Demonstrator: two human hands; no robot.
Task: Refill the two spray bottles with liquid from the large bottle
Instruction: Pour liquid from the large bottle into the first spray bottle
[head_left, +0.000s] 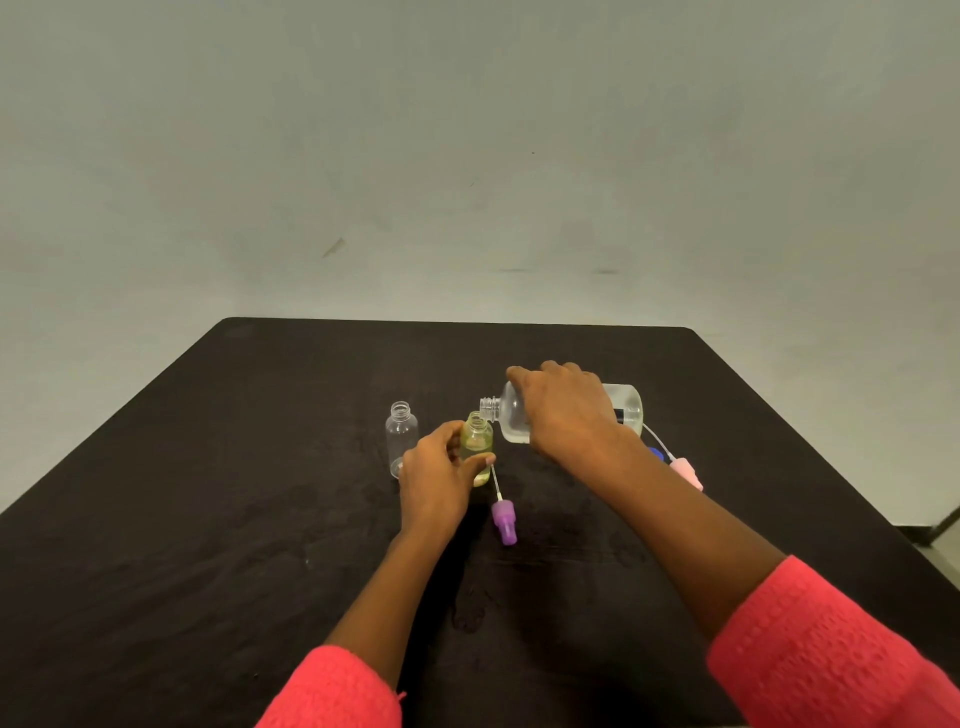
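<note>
Head | 2 spray bottles (401, 436) (477, 435), left hand (439, 475) grips one | 1 large bottle (627, 405), right hand (566, 405) grips | 2 sprayers (504, 522) (685, 470)

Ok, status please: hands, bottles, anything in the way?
Left hand grips spray bottle, part filled. Right hand tilts large bottle, mouth at its opening. Second spray bottle stands empty. Purple spray head lies beside, not blocking.

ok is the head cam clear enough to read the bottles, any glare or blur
Head view: soft, even light, no hard shadows on the table; the empty spray bottle reads faint against the dark top; the large bottle shows mild sheen, nothing blown out; the right hand looks slightly soft.
</note>
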